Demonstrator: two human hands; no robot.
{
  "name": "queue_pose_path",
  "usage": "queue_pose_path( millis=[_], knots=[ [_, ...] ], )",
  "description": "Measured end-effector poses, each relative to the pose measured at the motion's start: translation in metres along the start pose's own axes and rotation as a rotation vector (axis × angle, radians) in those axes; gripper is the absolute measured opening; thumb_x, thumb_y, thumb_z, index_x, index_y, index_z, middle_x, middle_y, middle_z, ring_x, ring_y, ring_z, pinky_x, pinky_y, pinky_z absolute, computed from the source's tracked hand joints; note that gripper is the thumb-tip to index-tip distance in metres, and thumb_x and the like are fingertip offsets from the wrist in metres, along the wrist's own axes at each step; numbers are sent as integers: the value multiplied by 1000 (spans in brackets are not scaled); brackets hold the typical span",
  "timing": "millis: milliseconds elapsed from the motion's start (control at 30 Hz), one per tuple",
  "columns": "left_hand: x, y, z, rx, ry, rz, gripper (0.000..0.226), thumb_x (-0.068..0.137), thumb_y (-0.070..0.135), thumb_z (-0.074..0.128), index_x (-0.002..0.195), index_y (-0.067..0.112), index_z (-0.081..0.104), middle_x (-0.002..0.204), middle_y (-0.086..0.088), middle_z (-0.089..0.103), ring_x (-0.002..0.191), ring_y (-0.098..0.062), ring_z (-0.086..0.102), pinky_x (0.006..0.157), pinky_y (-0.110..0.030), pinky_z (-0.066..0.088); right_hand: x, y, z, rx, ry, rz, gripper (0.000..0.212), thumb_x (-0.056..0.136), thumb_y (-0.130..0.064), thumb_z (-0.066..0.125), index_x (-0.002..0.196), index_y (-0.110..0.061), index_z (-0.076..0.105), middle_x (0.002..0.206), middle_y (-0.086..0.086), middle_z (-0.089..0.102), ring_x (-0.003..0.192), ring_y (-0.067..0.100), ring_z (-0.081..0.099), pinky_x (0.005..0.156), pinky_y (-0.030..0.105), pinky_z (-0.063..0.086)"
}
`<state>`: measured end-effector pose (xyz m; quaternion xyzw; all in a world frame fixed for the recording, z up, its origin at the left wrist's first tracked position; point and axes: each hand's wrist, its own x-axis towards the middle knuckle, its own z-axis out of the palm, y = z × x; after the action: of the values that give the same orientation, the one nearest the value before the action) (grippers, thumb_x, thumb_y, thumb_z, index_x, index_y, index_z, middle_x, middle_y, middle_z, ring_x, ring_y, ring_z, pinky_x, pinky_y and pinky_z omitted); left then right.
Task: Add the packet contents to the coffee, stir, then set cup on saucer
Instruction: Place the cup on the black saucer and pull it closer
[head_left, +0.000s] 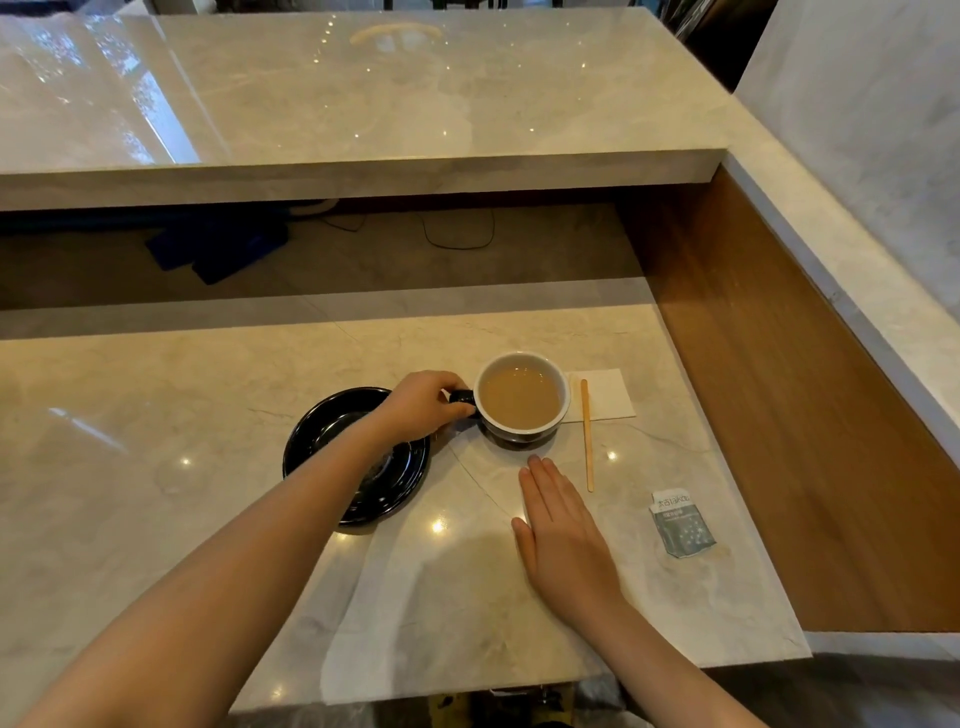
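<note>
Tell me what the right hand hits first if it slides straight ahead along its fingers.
Most likely the cup: the right hand lies flat on the counter, fingertips aimed at the cup's near side, nothing between. The stirrer lies off to its right.

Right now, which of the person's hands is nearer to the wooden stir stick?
The right. The right hand lies flat on the counter just left of the wooden stir stick. The left hand is farther off, beyond the coffee cup, holding its handle.
</note>
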<state>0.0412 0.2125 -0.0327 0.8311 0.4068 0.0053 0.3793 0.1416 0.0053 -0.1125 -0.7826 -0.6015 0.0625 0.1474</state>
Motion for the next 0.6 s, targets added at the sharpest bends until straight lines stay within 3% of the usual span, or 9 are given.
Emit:
queue_pose_path(
  millis=[167, 300, 433, 600],
  knots=[
    [6, -5, -16, -72, -179, 15, 14, 89, 23, 59, 93, 10, 61, 69, -7, 65, 51, -10, 56, 51, -15, 46, 0, 1, 1, 39, -9, 5, 53, 92, -35, 31, 141, -13, 32, 150, 5, 34, 140, 17, 26, 113, 37, 19],
    [5, -9, -18, -194, -266, 29, 12, 92, 23, 54, 83, 19, 61, 60, 2, 60, 48, -8, 50, 54, -18, 44, 1, 0, 1, 40, -15, 6, 54, 92, -35, 31, 141, -13, 32, 150, 4, 33, 140, 17, 26, 114, 35, 16],
    [4, -9, -16, -433, -313, -31, 23, 94, 16, 48, 74, 15, 59, 48, 12, 58, 45, -4, 43, 52, -17, 41, 3, 0, 0, 73, 2, 12, 52, 91, -34, 33, 139, -12, 37, 148, 5, 37, 138, 17, 28, 113, 33, 14],
    [7, -10, -15, -658, -369, -126, 24, 94, 7, 43, 75, 8, 57, 68, 1, 66, 47, -5, 41, 46, -15, 35, 4, -3, -1, 61, 24, 6, 51, 90, -31, 33, 135, -9, 42, 144, 9, 44, 135, 22, 37, 112, 37, 22]
  ],
)
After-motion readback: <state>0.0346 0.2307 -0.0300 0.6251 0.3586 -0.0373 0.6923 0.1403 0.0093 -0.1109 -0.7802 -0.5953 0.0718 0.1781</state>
